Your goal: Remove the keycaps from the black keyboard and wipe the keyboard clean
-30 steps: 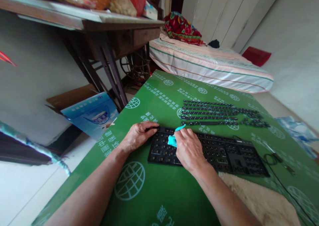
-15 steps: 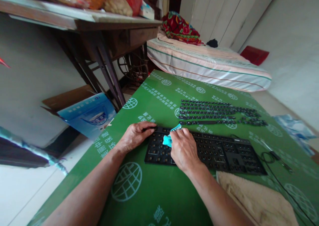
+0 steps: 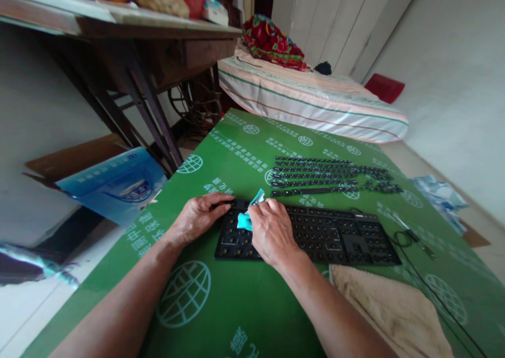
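Observation:
A black keyboard (image 3: 315, 237) with its keycaps off lies across the green table, small round posts showing in its bare rows. My left hand (image 3: 199, 216) grips its far left corner with thumb and fingers. In my right hand (image 3: 272, 229) a bunched turquoise cloth (image 3: 245, 221) is pinched against the left part of the keyboard. My fingers hide part of the cloth and the rows beneath. Removed black keycaps (image 3: 315, 174) lie in several rows just beyond the keyboard.
A beige towel (image 3: 386, 305) lies at the near right of the green table (image 3: 244, 295). Right of the keyboard are a thin tool (image 3: 414, 235) and a black cable (image 3: 434, 292). A wooden desk (image 3: 158, 37) stands left, a bed (image 3: 315, 105) behind.
The whole view has shifted, so the scene sits further left. My right hand and the cloth have slid slightly left along the keyboard. My left hand keeps its place at the corner.

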A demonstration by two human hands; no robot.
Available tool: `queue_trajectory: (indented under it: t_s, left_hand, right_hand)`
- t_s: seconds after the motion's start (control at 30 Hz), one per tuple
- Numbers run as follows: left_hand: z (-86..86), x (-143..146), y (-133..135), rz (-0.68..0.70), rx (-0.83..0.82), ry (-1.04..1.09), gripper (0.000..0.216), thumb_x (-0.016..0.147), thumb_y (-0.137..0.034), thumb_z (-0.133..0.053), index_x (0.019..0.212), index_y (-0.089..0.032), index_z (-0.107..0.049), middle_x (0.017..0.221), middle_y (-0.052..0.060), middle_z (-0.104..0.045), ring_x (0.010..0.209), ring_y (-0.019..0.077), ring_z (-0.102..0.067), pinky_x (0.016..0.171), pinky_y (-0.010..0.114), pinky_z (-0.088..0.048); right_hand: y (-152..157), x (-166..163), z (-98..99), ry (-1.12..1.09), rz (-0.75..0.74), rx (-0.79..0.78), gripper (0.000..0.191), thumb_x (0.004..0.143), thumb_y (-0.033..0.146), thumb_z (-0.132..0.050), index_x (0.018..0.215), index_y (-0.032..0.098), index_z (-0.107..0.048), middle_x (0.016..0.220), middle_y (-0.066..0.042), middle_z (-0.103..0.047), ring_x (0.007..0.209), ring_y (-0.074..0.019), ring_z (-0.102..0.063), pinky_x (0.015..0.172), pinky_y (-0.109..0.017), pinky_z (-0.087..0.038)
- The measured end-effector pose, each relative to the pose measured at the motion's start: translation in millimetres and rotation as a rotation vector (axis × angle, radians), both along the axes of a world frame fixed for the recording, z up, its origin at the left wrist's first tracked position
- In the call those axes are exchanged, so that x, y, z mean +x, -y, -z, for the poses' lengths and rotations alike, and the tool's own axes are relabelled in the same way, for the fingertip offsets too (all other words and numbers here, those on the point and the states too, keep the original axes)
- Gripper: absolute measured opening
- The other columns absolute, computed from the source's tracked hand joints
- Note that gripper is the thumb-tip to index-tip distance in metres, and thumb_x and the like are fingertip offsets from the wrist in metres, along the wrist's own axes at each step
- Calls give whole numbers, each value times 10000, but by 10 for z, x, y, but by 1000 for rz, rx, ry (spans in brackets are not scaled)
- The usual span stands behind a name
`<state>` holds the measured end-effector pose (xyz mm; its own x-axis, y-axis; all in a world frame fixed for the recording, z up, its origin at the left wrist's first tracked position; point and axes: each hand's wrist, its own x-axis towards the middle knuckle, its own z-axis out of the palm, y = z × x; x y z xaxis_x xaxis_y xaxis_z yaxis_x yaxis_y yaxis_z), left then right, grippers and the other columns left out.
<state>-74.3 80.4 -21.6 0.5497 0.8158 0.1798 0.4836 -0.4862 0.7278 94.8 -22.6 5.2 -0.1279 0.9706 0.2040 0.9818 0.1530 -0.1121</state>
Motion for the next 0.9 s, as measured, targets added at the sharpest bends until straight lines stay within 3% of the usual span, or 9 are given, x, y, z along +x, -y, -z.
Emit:
queue_trajectory:
  t_s: [0.2,0.3,0.4,0.57,0.9]
  left_hand:
    - [-31,5,0,17,-12,-25,497,766,-579,-515,1022,-188,-684,1032,68,-706,933,260,-651,830,329,-516]
    - [-66,-6,38,40,9,-74,578,748,-600,-539,1161,-202,-611,1193,81,-636,1044,287,-602,844,343,-512]
    - [-63,-26,65,121,99,-132,726,690,-604,-612,1287,-206,-500,1314,97,-541,1174,312,-506,954,391,-445]
    - [-24,-33,55,205,198,-269,762,671,-617,-626,1274,-168,-498,1263,122,-567,1181,311,-487,1016,426,-373]
    - [-80,-3,75,205,220,-371,751,730,-629,-550,1267,-107,-486,1265,134,-552,1185,287,-474,1023,396,-361]
  right_hand:
    - [29,51,25,-15,-23,20,173,881,115,-431,947,186,-574,936,-65,-599,908,-217,-448,794,-343,-383]
    - [28,42,50,-26,-20,37,185,884,107,-419,957,178,-573,931,-67,-596,896,-214,-448,805,-336,-385]
    - [14,39,58,-20,-32,50,176,884,109,-420,947,170,-572,908,-65,-591,882,-213,-448,804,-330,-387]
    - [8,92,61,-15,-46,66,151,875,103,-437,912,168,-568,897,-59,-583,880,-209,-450,798,-320,-391]
    - [96,258,26,-11,19,39,150,830,68,-486,902,157,-581,880,-66,-586,872,-209,-453,799,-338,-396]
